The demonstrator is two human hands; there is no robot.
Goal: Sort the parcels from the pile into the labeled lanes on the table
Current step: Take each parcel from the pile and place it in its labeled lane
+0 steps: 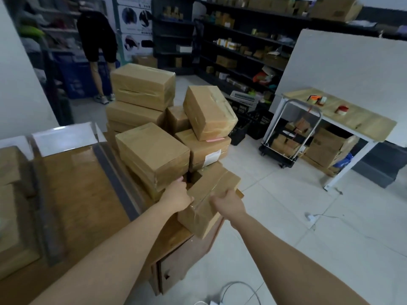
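Pickup seems under way: fingers of the left hand (pixel 176 194) are curling round one end of a taped cardboard parcel (pixel 199 219), fingers of the right hand (pixel 228 203) are wrapping its top edge. It is sitting between them, against the pile (pixel 154 148) — next it is needing lifting clear, leftward over the surface (pixel 83 194).

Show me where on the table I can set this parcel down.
Free: the bare wood lane between the left strip and right strip, in front of the white cards. Crowded: beyond the left strip, where boxes lie, and the right end, where the pile stands behind the parcel.
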